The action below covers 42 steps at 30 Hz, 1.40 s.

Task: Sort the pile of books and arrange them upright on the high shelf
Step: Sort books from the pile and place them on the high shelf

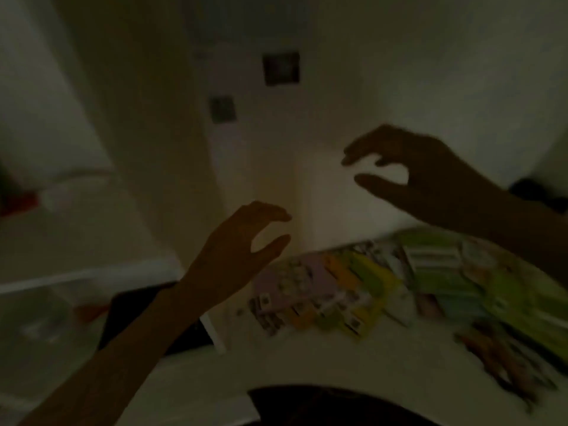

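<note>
The picture is dark and blurred. A spread pile of thin, colourful books [353,290] lies flat on a white surface [307,364] at the lower right, with green covers [461,278] further right. My left hand [242,241] is raised above the pile's left end, fingers and thumb apart, holding nothing. My right hand [408,167] is raised higher, in front of the wall, fingers loosely curved and empty. No shelf can be made out.
White walls meet in a corner [295,179] behind the hands, with two dark square plates [281,68] on them. A dark flat object [147,318] lies at the lower left. Brown stick-like things [504,361] lie at the right. A white ledge [76,276] runs at the left.
</note>
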Each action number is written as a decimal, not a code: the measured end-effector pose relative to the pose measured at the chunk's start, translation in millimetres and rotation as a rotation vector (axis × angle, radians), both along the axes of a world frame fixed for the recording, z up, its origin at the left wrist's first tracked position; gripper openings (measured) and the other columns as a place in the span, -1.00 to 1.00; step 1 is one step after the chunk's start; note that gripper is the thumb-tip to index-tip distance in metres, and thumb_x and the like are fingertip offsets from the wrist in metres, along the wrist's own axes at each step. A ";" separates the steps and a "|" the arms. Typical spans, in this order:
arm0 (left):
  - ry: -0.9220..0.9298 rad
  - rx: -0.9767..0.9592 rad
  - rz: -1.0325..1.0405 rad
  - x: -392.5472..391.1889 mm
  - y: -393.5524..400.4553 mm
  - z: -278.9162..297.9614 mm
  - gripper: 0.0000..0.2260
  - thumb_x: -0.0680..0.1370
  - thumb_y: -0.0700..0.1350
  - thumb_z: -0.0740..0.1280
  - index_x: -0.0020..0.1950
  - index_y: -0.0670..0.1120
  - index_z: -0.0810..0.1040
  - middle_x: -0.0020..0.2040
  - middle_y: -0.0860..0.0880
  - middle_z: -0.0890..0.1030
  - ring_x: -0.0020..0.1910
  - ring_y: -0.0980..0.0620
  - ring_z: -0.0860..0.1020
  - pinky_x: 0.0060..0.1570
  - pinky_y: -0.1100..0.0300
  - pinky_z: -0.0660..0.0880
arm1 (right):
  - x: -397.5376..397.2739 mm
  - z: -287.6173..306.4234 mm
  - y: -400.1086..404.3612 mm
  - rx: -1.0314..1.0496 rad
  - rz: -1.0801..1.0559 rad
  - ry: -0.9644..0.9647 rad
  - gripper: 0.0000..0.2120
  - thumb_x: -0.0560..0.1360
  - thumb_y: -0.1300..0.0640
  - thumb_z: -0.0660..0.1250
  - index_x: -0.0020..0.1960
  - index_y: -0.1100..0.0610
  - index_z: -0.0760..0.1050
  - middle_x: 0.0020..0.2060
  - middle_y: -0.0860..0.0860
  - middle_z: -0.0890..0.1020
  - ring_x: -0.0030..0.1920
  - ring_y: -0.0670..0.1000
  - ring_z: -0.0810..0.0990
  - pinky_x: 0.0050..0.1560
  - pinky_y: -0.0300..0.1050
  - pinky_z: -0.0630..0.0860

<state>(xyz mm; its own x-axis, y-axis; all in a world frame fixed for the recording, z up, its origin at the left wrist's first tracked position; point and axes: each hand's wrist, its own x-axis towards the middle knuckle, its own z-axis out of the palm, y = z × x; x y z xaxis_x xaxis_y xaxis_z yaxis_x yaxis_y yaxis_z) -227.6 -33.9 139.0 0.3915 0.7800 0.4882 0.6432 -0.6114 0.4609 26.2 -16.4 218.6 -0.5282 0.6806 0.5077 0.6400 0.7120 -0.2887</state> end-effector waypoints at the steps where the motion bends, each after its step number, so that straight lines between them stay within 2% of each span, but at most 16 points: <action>1: -0.005 -0.070 -0.026 8.2 5.4 -18.8 -0.67 0.50 0.10 0.20 0.17 -0.03 0.53 0.15 0.03 0.54 0.15 0.14 0.47 0.19 0.31 0.36 | 15.0 -23.8 -0.7 -0.072 -0.032 -0.033 -0.67 0.50 -0.05 0.20 0.15 0.10 0.51 0.09 0.04 0.55 0.10 -0.10 0.48 0.10 -0.16 0.42; 6: -0.035 -0.316 -0.104 55.2 33.4 -83.3 -0.70 0.45 0.12 0.19 0.09 0.03 0.51 0.09 0.05 0.53 0.09 0.19 0.47 0.06 0.48 0.33 | 76.8 -126.8 5.5 -0.385 -0.210 -0.091 -0.80 0.53 0.12 0.27 0.14 0.10 0.52 0.10 0.04 0.52 0.13 0.04 0.48 0.19 0.05 0.41; 10: -0.021 -0.478 -0.009 81.1 58.5 -141.3 -0.70 0.43 0.02 0.26 0.08 -0.09 0.56 0.11 -0.04 0.55 0.16 0.07 0.49 0.07 0.41 0.33 | 104.4 -193.6 28.4 -0.648 -0.261 -0.121 -0.79 0.56 0.17 0.24 0.18 0.07 0.49 0.23 0.01 0.47 0.30 0.02 0.39 0.26 -0.10 0.30; 13: -0.013 -0.590 0.106 94.2 68.2 -178.7 -0.62 0.44 0.02 0.26 0.16 -0.17 0.56 0.17 -0.13 0.54 0.19 -0.01 0.47 0.10 0.23 0.34 | 109.9 -234.3 56.1 -0.769 -0.264 -0.108 -0.78 0.57 0.21 0.23 0.20 0.10 0.49 0.24 0.04 0.46 0.29 0.03 0.40 0.20 -0.17 0.32; 16: -0.035 -0.652 0.212 104.5 74.8 -211.5 -0.74 0.51 -0.18 0.36 0.18 -0.20 0.54 0.18 -0.19 0.52 0.20 -0.12 0.48 0.10 0.11 0.39 | 106.6 -273.1 81.3 -0.896 -0.272 -0.119 -0.76 0.58 0.21 0.20 0.23 0.11 0.46 0.30 0.06 0.41 0.31 0.05 0.38 0.13 -0.20 0.32; 20: -0.004 -0.694 0.324 98.8 81.8 -250.8 -0.68 0.50 -0.23 0.35 0.25 -0.19 0.48 0.24 -0.19 0.46 0.24 -0.11 0.43 0.06 0.29 0.32 | 90.7 -310.3 100.3 -1.009 -0.272 -0.052 -0.69 0.58 0.25 0.21 0.31 0.15 0.39 0.33 0.08 0.37 0.32 0.08 0.38 0.08 -0.28 0.33; 23: 0.161 -0.719 0.367 78.8 88.4 -277.7 -0.52 0.48 -0.12 0.40 0.36 -0.13 0.39 0.39 -0.15 0.34 0.39 -0.14 0.30 0.32 0.03 0.29 | 71.0 -327.4 110.1 -1.063 -0.384 0.086 -0.68 0.57 0.25 0.22 0.32 0.20 0.37 0.15 0.01 0.45 0.03 -0.02 0.50 -0.26 -0.46 0.39; 25: 0.289 -0.615 0.379 67.8 93.5 -294.5 -0.44 0.49 0.11 0.34 0.41 -0.10 0.34 0.41 -0.25 0.31 0.40 -0.27 0.28 0.35 -0.21 0.25 | 57.7 -340.7 113.6 -1.036 -0.505 0.205 -0.68 0.50 0.22 0.26 0.25 0.21 0.42 0.05 0.09 0.53 -0.16 0.04 0.50 -0.31 -0.27 0.47; 27: 0.333 -0.516 0.370 62.3 98.8 -309.4 -0.38 0.50 0.32 0.15 0.38 -0.09 0.29 0.33 -0.36 0.38 0.31 -0.38 0.36 0.26 -0.30 0.29 | 46.0 -352.1 114.8 -1.051 -0.591 0.294 -0.57 0.42 0.20 0.26 0.28 0.18 0.40 0.11 0.18 0.54 -0.04 0.17 0.55 -0.09 0.08 0.57; 28: 0.425 -0.525 0.391 63.8 100.4 -306.8 -0.38 0.50 0.29 0.17 0.39 -0.10 0.29 0.36 -0.34 0.36 0.32 -0.37 0.35 0.26 -0.25 0.28 | 41.2 -353.7 116.0 -1.060 -0.628 0.310 -0.56 0.44 0.22 0.26 0.31 0.19 0.39 0.15 0.19 0.53 0.04 0.22 0.55 0.01 0.19 0.54; 30: 0.491 -0.553 0.407 70.9 101.1 -297.5 -0.43 0.45 0.01 0.41 0.39 -0.17 0.36 0.38 -0.31 0.34 0.35 -0.33 0.33 0.28 -0.21 0.33 | 37.2 -350.8 119.1 -1.112 -0.688 0.405 -0.61 0.51 0.25 0.24 0.34 0.23 0.36 0.14 0.16 0.54 0.05 0.18 0.55 0.10 0.18 0.51; 33: 0.529 -0.645 0.340 77.5 102.2 -288.0 -0.36 0.16 -0.14 0.63 0.17 -0.29 0.56 0.06 -0.36 0.58 -0.01 -0.34 0.59 -0.27 -0.15 0.59 | 40.0 -345.1 125.3 -1.317 -0.746 0.720 -0.66 0.53 0.23 0.26 0.30 0.21 0.40 0.04 0.11 0.55 -0.07 0.09 0.54 0.03 0.03 0.51; 36: 0.488 -0.536 0.313 70.0 103.7 -280.2 -0.31 0.17 -0.16 0.61 0.25 -0.11 0.45 -0.09 -0.25 0.64 -0.25 -0.21 0.65 -0.46 0.03 0.58 | 35.9 -340.0 124.0 -1.454 -0.725 0.817 -0.70 0.52 0.23 0.29 0.24 0.22 0.40 0.14 0.19 0.52 0.05 0.19 0.54 0.04 0.10 0.53; 38: 0.414 -0.468 0.306 76.1 107.3 -270.6 -0.48 0.34 -0.18 0.51 0.23 -0.01 0.41 -0.21 -0.19 0.65 -0.39 -0.15 0.62 -0.55 0.06 0.54 | 29.4 -336.4 121.3 -1.484 -0.708 0.879 -0.80 0.55 0.25 0.25 0.16 0.18 0.37 0.07 0.18 0.50 -0.03 0.18 0.54 -0.07 0.06 0.54; 40: 0.433 -0.410 0.285 88.3 108.8 -267.0 -0.80 0.54 0.01 0.28 0.15 0.03 0.41 -0.27 -0.12 0.64 -0.43 -0.13 0.60 -0.58 0.08 0.52 | 24.3 -331.6 119.8 -1.505 -0.681 1.034 -0.86 0.57 0.29 0.19 0.12 0.17 0.35 -0.02 0.14 0.49 -0.10 0.12 0.53 -0.12 0.00 0.54; 42: 0.426 -0.471 0.233 101.3 107.2 -265.2 -0.56 0.60 0.22 -0.03 0.09 0.00 0.52 -0.29 -0.07 0.63 -0.44 -0.08 0.59 -0.60 0.15 0.47 | 22.8 -323.9 119.5 -1.517 -0.661 1.174 -0.84 0.58 0.32 0.15 0.14 0.19 0.36 -0.10 0.12 0.49 -0.16 0.09 0.54 -0.23 -0.08 0.55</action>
<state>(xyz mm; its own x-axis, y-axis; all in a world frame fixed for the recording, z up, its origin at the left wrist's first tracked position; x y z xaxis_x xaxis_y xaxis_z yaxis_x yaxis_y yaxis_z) -126.3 73.3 -126.2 0.2706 0.9590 -0.0842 0.9183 -0.2309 0.3215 49.1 103.1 -105.2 0.0240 0.7140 -0.6997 -0.2546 -0.6725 -0.6950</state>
